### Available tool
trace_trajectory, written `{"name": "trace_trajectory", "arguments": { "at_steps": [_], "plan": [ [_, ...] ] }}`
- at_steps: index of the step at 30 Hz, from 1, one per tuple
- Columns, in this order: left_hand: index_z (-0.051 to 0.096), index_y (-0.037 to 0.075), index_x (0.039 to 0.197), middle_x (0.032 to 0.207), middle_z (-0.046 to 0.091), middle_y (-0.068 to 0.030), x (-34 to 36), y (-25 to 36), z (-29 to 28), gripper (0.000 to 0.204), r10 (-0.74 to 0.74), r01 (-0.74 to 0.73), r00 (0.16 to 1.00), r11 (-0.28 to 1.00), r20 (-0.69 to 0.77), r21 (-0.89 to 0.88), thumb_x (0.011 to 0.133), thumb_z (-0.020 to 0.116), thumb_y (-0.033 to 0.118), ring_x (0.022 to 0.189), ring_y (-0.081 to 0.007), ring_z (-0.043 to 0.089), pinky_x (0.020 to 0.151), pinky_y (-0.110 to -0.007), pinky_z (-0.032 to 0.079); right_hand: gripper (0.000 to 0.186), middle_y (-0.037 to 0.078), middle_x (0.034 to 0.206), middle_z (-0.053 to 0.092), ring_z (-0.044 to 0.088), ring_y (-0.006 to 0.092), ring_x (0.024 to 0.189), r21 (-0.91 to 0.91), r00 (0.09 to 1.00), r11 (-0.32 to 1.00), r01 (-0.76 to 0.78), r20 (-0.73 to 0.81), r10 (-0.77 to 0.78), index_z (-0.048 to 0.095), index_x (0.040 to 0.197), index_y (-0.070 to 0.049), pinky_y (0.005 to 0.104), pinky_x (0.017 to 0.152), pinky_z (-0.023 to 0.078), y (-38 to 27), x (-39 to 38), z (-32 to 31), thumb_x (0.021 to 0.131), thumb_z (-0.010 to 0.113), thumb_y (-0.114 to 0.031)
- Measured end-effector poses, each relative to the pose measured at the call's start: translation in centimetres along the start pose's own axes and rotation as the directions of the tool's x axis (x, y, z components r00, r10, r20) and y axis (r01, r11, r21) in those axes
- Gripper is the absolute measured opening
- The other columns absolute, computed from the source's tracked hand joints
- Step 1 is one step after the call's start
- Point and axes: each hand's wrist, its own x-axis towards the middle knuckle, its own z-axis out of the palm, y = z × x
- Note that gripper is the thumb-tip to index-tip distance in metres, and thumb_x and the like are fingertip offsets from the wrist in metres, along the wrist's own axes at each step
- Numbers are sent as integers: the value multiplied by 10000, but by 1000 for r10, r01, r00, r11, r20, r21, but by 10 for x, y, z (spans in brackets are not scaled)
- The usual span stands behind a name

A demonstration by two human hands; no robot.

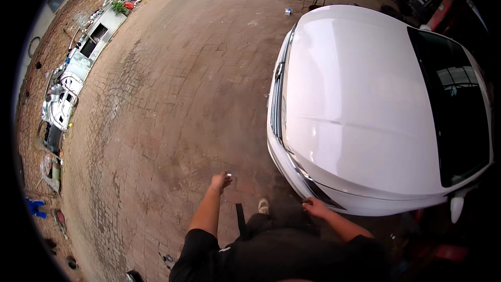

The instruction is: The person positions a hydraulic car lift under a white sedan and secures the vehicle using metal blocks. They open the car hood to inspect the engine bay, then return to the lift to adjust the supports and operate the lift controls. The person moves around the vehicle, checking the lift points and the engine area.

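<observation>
My left hand (221,180) is held out low over the brick paving, its fingers curled round a small white object (228,175). The front corner of a white car (355,94) is close on my right, with a dark headlight (321,190) and chrome grille (279,78). My right hand (312,206) is beside that corner, just below the headlight in the picture, fingers curled; whether it touches the car or holds anything is unclear. My shoe (263,206) shows between my hands.
Paving (172,99) stretches ahead. Along the brick wall at left lie discarded car panels (65,102), a blue object (35,207) and other scrap. A metal stand (312,0) and a small blue-and-white box (288,11) sit ahead; red-and-dark equipment (438,13) is beyond the car.
</observation>
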Motion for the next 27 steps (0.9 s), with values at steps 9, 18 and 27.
{"name": "trace_trajectory", "arguments": {
  "at_steps": [9, 18, 27],
  "plan": [
    [444, -63, 1279, 1135, 586, -181, 79, 283, 205, 495, 175, -370, 851, 870, 496, 327, 948, 554, 288, 941, -236, 632, 825, -337, 535, 280, 116, 940, 689, 666, 162, 798, 398, 989, 916, -43, -111, 94, 624, 1070, 16, 305, 725, 540, -120, 87, 11, 929, 584, -222],
    [531, 27, 1064, 950, 581, -90, 197, 423, 334, 393, -58, -209, 858, 868, 510, 450, 931, 586, 393, 852, -218, 613, 780, -345, 540, 509, 225, 1083, 621, 630, 289, 986, 995, 965, 65, -80, 61, 257, 438, 1228, 98, 400, 868, 517, -256, 235, -13, 952, 559, -313],
    [510, 1, 1221, 1121, 576, -106, 317, 468, 481, 582, -233, 18, 750, 943, 619, 333, 940, 525, 511, 972, -248, 574, 830, -395, 510, 851, 293, 1158, 563, 572, 320, 1074, 917, 801, -39, 398, -327, 502, 193, 1443, 49, 400, 924, 474, -321, 301, -26, 857, 665, -348]
  ]
}}
